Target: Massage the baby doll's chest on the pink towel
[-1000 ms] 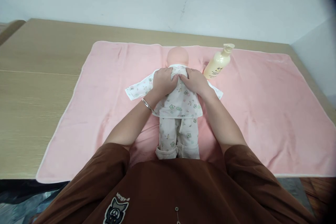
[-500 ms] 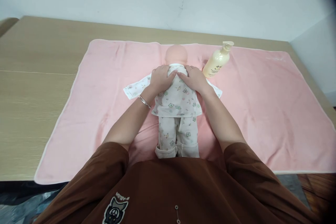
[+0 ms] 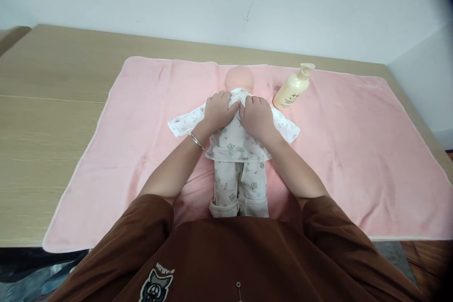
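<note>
A baby doll in a white printed shirt and matching pants lies lengthwise in front of me, its bald head away from me. My left hand is closed on the upper left of the shirt, thumb pointing inward. My right hand has its fingers curled into the cloth on the upper right. Between my two thumbs the fabric bunches up near the neckline. Both sleeves spread out sideways on the blanket. The doll's face does not show.
A pink blanket with a pale border covers much of the wooden table. To the right of the doll's head stands a cream pump bottle. Behind the table rises a cracked white wall.
My right hand has gone from lying fairly flat on the shirt to curled fingers gripping it. The left fingers have bent too, and the cloth near the neckline is now gathered.
</note>
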The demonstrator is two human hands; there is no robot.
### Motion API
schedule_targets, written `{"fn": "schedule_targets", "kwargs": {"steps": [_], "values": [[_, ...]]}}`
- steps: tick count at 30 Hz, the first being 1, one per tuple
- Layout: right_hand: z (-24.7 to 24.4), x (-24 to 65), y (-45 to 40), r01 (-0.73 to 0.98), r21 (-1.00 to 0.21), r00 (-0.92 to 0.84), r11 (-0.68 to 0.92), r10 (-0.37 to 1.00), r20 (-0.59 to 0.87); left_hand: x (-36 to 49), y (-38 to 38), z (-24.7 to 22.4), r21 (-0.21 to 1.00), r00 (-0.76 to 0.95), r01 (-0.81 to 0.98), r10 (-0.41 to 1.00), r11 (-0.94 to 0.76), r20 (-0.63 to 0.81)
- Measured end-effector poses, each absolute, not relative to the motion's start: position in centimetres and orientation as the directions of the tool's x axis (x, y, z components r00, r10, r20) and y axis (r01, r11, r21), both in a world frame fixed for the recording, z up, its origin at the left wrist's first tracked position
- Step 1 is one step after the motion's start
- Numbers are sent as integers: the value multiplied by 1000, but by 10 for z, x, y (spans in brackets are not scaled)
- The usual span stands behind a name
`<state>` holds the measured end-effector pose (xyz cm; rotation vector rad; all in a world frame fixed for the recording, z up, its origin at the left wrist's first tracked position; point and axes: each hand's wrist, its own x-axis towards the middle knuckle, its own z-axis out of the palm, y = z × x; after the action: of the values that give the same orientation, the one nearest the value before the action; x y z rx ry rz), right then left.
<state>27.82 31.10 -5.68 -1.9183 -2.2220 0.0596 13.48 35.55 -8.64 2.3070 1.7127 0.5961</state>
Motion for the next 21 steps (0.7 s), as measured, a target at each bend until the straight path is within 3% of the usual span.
{"fn": "schedule_targets", "kwargs": {"steps": [5, 11, 21], "values": [[-58, 278, 312, 966, -179, -161, 189, 974, 158, 135, 356, -87, 419, 220, 863, 957, -282, 192], [-64, 304, 347, 949, -278, -146, 149, 989, 33, 138, 355, -90, 415, 207, 864, 953, -285, 222], [-66, 302, 347, 958, -258, -124, 130, 992, 38, 137, 354, -91, 434, 198, 851, 947, -294, 253]]}}
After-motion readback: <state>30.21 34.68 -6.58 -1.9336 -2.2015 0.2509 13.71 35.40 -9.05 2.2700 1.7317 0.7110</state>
